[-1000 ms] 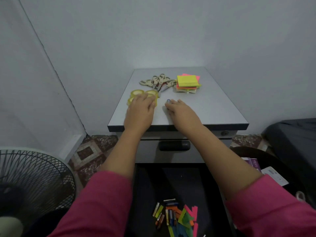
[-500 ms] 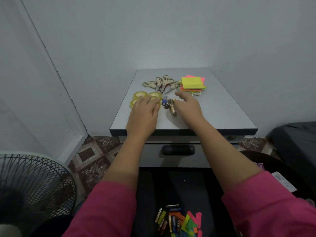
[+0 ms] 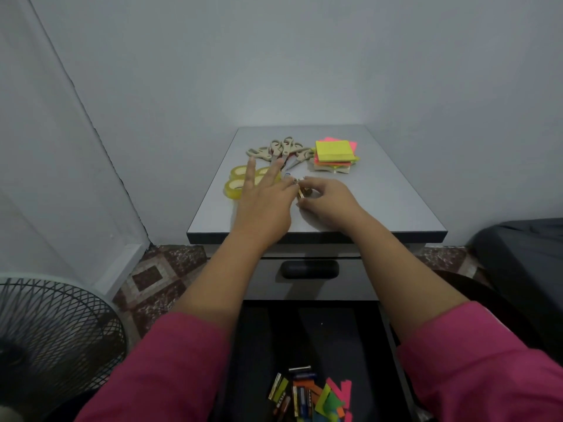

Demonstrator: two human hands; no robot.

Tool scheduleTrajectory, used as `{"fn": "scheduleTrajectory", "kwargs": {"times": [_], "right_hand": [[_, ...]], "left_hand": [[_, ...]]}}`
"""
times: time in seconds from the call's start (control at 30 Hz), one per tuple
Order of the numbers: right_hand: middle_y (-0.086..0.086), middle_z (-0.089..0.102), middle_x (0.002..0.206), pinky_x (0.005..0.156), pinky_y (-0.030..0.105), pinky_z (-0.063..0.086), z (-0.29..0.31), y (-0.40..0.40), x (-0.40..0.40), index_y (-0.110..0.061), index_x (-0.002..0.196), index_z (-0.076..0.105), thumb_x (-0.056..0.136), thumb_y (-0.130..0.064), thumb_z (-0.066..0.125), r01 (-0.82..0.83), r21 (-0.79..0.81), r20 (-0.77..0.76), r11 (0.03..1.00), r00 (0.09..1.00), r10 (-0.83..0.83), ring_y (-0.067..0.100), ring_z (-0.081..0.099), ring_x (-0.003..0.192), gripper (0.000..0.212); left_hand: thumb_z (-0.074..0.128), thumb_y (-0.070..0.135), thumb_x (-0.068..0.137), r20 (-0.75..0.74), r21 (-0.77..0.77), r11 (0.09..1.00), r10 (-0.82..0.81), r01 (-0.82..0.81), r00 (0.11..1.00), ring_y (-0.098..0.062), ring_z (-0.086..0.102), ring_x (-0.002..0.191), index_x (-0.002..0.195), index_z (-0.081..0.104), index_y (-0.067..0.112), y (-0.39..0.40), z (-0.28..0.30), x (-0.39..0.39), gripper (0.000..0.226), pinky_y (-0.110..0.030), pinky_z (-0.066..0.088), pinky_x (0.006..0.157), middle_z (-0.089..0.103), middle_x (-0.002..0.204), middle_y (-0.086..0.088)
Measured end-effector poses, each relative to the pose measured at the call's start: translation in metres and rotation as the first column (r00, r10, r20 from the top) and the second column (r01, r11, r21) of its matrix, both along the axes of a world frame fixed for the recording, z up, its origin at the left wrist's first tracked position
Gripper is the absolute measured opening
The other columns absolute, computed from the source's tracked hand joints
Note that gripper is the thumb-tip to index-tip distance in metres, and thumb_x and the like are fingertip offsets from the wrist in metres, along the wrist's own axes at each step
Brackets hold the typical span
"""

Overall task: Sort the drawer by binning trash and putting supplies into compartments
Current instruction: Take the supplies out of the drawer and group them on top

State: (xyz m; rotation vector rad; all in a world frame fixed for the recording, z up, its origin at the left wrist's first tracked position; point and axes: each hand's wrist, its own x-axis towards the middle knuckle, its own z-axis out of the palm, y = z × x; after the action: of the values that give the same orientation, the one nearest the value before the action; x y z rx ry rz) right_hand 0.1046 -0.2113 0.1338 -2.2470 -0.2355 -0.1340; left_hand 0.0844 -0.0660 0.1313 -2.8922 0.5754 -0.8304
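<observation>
The open drawer (image 3: 262, 345) holds batteries (image 3: 300, 397) and paper scraps (image 3: 333, 397) — on the cabinet top (image 3: 380, 202), the right hand (image 3: 329, 202) pinches small batteries (image 3: 301, 192); the left hand (image 3: 262, 205) hovers, fingers spread, over tape rolls (image 3: 236, 181).

Right hand (image 3: 327, 202) now apparently pinches the batteries (image 3: 301, 190).

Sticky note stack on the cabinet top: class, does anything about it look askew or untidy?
Yes. The sticky note stack is uneven: the yellow pad on top sits twisted against the pink and orange pads beneath, so their corners stick out at the right and front.
</observation>
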Motion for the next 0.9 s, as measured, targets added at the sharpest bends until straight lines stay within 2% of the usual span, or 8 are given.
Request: {"fn": "scheduleTrajectory", "kwargs": {"times": [0.13, 0.23, 0.33, 0.47, 0.6, 0.7, 0.8, 0.9], "right_hand": [[-0.001, 0.056, 0.135, 0.085, 0.007, 0.024, -0.004, 0.004, 0.002, -0.017, 0.13, 0.059, 0.091, -0.013, 0.058, 0.036, -0.044, 0.068, 0.998, 0.997, -0.033, 0.014, 0.047, 0.127, 0.039], [0.001, 0.06, 0.131, 0.092, 0.015, 0.029, -0.009, 0.009, 0.004, -0.017, 0.127, 0.061, 0.092, -0.012, 0.057, 0.047, -0.074, 0.111, 0.996, 0.993, -0.039, 0.018, 0.05, 0.123, 0.036], [0.002, 0.061, 0.129, 0.096, 0.021, 0.033, -0.01, 0.01, 0.006, -0.015, 0.126, 0.062, 0.092, -0.012, 0.057, 0.043, -0.126, 0.153, 0.991, 0.988, -0.023, 0.02, 0.051, 0.122, 0.035], [0.004, 0.057, 0.134, 0.101, 0.021, 0.03, -0.008, 0.01, 0.009, -0.012, 0.128, 0.06, 0.092, -0.013, 0.058, 0.031, -0.142, 0.144, 0.989, 0.989, -0.01, 0.019, 0.048, 0.126, 0.036], [0.004, 0.067, 0.116, 0.084, 0.015, 0.035, -0.007, 0.009, 0.016, -0.012, 0.118, 0.067, 0.088, -0.015, 0.066, 0.01, -0.062, 0.125, 0.998, 0.992, -0.002, 0.015, 0.059, 0.11, 0.031], [0.004, 0.066, 0.116, 0.083, 0.015, 0.036, -0.007, 0.009, 0.016, -0.011, 0.118, 0.066, 0.085, -0.017, 0.07, 0.043, -0.02, 0.127, 0.999, 0.991, -0.04, 0.013, 0.059, 0.105, 0.034], [0.004, 0.066, 0.112, 0.079, 0.015, 0.036, -0.007, 0.009, 0.016, -0.01, 0.116, 0.065, 0.084, -0.018, 0.071, 0.067, -0.001, 0.131, 0.998, 0.989, -0.066, 0.01, 0.057, 0.099, 0.033], [0.005, 0.066, 0.111, 0.08, 0.016, 0.037, -0.008, 0.009, 0.018, -0.01, 0.115, 0.065, 0.085, -0.02, 0.071, 0.072, -0.009, 0.125, 0.997, 0.99, -0.071, 0.01, 0.057, 0.097, 0.033]], "left_hand": [[0.031, 0.015, 0.092, -0.084, 0.151, 0.98, 0.143, -0.129, 0.986, -0.017, 0.004, 0.148, 0.132, 0.053, 0.02, -0.01, 0.014, 0.013, 0.046, -0.055, -0.025, 0.106, 0.041, 0.148, -0.003], [0.031, 0.017, 0.094, -0.106, 0.186, 0.966, 0.199, -0.178, 0.974, -0.019, 0.007, 0.148, 0.135, 0.052, 0.02, -0.012, 0.011, 0.014, 0.047, -0.058, -0.024, 0.105, 0.045, 0.146, 0.0], [0.034, 0.018, 0.093, -0.05, 0.104, 0.981, 0.17, -0.164, 0.984, -0.022, 0.021, 0.144, 0.128, 0.058, 0.017, -0.013, 0.002, 0.007, 0.043, -0.058, -0.02, 0.108, 0.056, 0.134, 0.0], [0.044, 0.014, 0.088, 0.017, -0.054, 0.992, 0.119, -0.118, 0.993, -0.024, 0.036, 0.135, 0.111, 0.068, 0.016, -0.01, -0.003, 0.005, 0.033, -0.056, -0.014, 0.112, 0.065, 0.12, -0.002], [0.051, 0.01, 0.086, 0.096, -0.128, 0.99, 0.077, -0.064, 0.992, -0.027, 0.049, 0.119, 0.09, 0.073, 0.016, -0.008, -0.008, 0.009, 0.023, -0.055, 0.0, 0.116, 0.069, 0.097, -0.002], [0.056, 0.009, 0.083, 0.166, -0.132, 0.991, 0.042, -0.02, 0.985, -0.029, 0.055, 0.101, 0.08, 0.073, 0.014, -0.007, -0.012, 0.012, 0.018, -0.055, 0.012, 0.115, 0.066, 0.081, -0.003], [0.056, 0.011, 0.081, 0.189, -0.125, 0.992, 0.029, -0.005, 0.982, -0.03, 0.055, 0.094, 0.076, 0.075, 0.012, -0.006, -0.014, 0.013, 0.019, -0.055, 0.015, 0.114, 0.067, 0.076, -0.003], [0.05, 0.015, 0.084, 0.119, -0.113, 0.992, 0.063, -0.049, 0.991, -0.03, 0.052, 0.1, 0.084, 0.077, 0.014, -0.006, -0.013, 0.012, 0.027, -0.054, 0.011, 0.115, 0.068, 0.084, -0.001]]}}
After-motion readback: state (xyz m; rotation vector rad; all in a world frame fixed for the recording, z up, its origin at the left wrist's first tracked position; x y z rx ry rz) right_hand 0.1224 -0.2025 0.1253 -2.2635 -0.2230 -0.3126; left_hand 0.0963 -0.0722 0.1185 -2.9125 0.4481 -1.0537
